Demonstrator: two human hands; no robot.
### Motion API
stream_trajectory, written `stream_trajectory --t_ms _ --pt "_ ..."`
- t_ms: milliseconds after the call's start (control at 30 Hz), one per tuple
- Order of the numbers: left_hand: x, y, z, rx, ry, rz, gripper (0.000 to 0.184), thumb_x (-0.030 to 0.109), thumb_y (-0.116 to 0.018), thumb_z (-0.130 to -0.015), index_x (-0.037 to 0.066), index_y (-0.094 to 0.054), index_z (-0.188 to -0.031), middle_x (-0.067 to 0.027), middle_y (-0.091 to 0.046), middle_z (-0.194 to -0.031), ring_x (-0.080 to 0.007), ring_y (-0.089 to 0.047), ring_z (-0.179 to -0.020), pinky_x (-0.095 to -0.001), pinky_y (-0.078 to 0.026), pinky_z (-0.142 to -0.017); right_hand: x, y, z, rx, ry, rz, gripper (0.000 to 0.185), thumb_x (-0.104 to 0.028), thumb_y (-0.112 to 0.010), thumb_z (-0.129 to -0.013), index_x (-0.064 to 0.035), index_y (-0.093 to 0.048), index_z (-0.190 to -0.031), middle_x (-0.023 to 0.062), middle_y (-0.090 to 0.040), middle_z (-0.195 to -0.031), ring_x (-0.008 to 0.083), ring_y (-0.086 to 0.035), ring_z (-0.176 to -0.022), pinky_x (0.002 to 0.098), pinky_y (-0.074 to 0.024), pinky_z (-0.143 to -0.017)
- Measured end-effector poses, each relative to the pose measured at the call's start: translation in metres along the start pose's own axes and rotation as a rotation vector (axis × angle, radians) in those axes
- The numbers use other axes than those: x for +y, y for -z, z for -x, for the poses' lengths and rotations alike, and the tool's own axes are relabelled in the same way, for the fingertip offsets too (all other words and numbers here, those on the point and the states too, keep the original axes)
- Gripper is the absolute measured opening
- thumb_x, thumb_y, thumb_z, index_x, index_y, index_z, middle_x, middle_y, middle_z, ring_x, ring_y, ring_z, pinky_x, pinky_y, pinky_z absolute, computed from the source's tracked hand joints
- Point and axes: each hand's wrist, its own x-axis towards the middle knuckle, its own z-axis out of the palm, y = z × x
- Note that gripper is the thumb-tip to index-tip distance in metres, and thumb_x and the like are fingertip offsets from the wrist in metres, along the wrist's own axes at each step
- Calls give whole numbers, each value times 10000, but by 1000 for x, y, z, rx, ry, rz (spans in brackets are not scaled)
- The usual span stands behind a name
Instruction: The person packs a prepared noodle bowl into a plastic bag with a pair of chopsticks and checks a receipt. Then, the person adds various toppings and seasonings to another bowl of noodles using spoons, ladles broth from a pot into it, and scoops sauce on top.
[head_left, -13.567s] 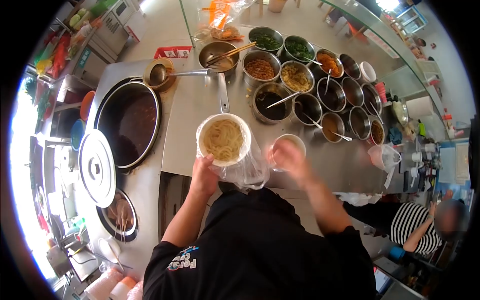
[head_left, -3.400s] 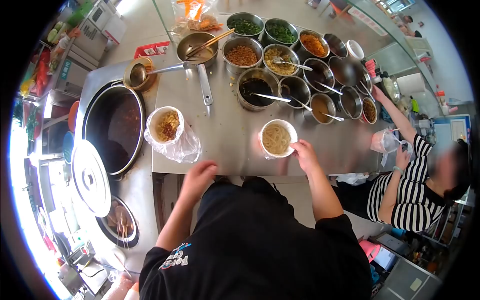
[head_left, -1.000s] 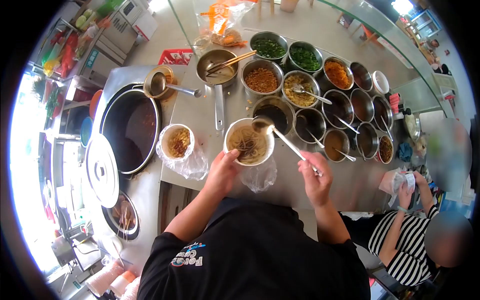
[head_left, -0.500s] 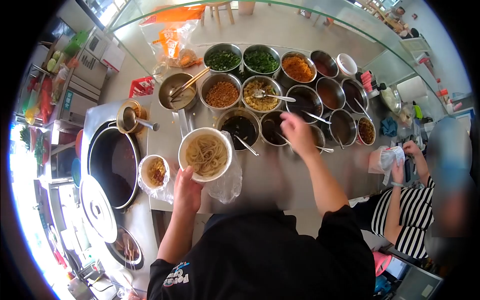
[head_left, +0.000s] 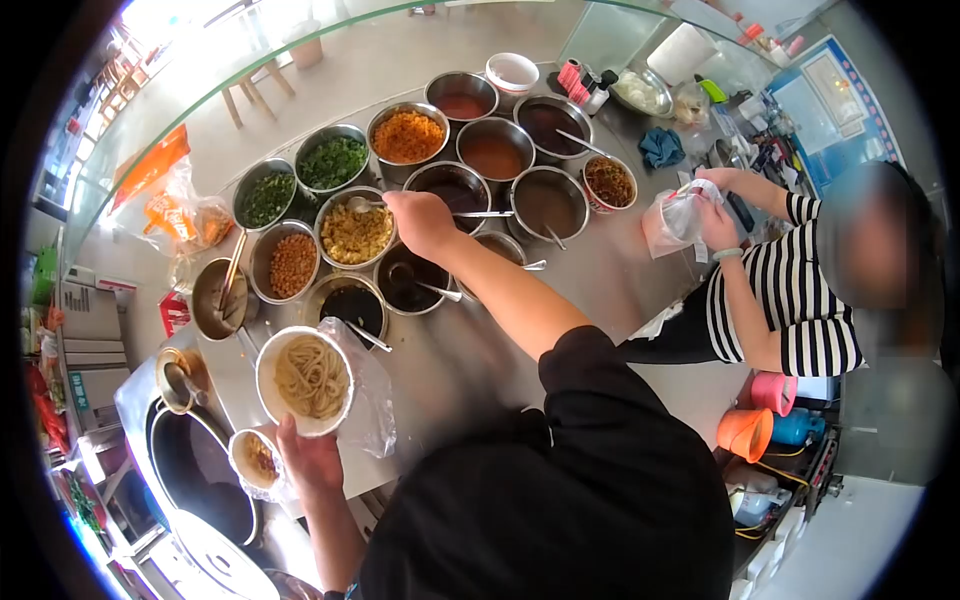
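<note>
Bowl (head_left: 268, 378), gripped by the left hand (head_left: 308, 455), lies leftward and nearer the body than the right hand (head_left: 425, 220), which pinches a spoon (head_left: 366, 205).

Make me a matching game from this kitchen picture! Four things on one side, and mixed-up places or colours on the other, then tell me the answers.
Things:
1. noodle bowl
2. right hand
3. chopsticks
4. crumpled cloth

Places or colours:
A. leaning in the pan
B. blue
C. held in the left hand
D. at a spoon in yellow topping

Right pairs: 1-C, 2-D, 3-A, 4-B
</note>
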Motion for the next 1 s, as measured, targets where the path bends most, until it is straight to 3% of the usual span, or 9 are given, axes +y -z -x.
stream_trajectory --t_ms 167,233,300,367,433,500,567,667,1000 --pt "0 -11 -15 -19 33 -1 539 298 -596 -916 -3 -442 -1335 -150 -570 -1289 -270 -589 -1140 -390 -506 -940 9 -4 26 -178 33 42 66 -53 -520 -744 -36 -583 -756 189 -637 -755 408 -622 -762 507 -477 -666" --pt "2 -9 -22 -35 63 4 470 293 -584 -926 20 -487 -1296 -121 -612 -1229 -238 -613 -1084 -351 -522 -853 5 -7 28 8 -9 -48 69 -54 -513 -744 -26 -576 -741 188 -636 -748 400 -627 -756 512 -475 -665" --pt "-4 -3 -33 23 114 30 444 286 -579 -930 35 -500 -1289 -103 -625 -1210 -225 -623 -1053 -340 -520 -807 11 -17 26 -2 3 -71 134 -77 -518 -745 -30 -629 -803 193 -658 -790 382 -640 -776 501 -486 -674" --pt "-10 6 -43 -7 90 -33 467 282 -546 -942 0 -470 -1306 -138 -586 -1276 -266 -592 -1142 -417 -494 -967 12 -17 25 -96 -170 -224 207 -100 -526 -871 -17 -667 -999 154 -681 -768 249 -658 -620 360 -517 -589" --pt "-6 -13 -45 -53 85 -55 459 273 -549 -941 -7 -473 -1297 -149 -596 -1255 -266 -595 -1138 -411 -496 -966 8 -12 20 -160 -372 -386 215 -124 -507 -919 4 -661 -998 114 -659 -705 152 -602 -531 289 -482 -525" --pt "-10 -11 -52 -37 104 -69 471 277 -560 -940 -25 -472 -1291 -156 -608 -1225 -262 -608 -1116 -392 -508 -947 6 -13 20 -235 -528 -529 228 -140 -502 -914 4 -663 -985 115 -665 -665 190 -639 -570 328 -500 -546" --pt "-8 -22 -54 -50 118 -93 475 284 -557 -943 -26 -471 -1293 -148 -613 -1216 -251 -614 -1102 -388 -510 -942 12 -14 17 -213 -532 -561 228 -123 -484 -922 3 -657 -1001 95 -659 -673 137 -604 -545 282 -470 -496" --pt "-7 -32 -59 -51 125 -112 481 297 -552 -949 -27 -471 -1295 -143 -607 -1227 -239 -607 -1113 -384 -494 -959 4 1 15 -250 -795 -744 228 -153 -498 -943 1 -649 -1015 75 -641 -727 103 -547 -530 231 -419 -460" --pt "-10 -45 -79 -7 184 -126 516 320 -583 -933 -27 -476 -1299 -139 -595 -1239 -241 -588 -1137 -386 -467 -974 -29 57 22 -123 -752 -843 212 -162 -518 -961 -23 -639 -1067 59 -646 -775 83 -548 -580 209 -414 -484"
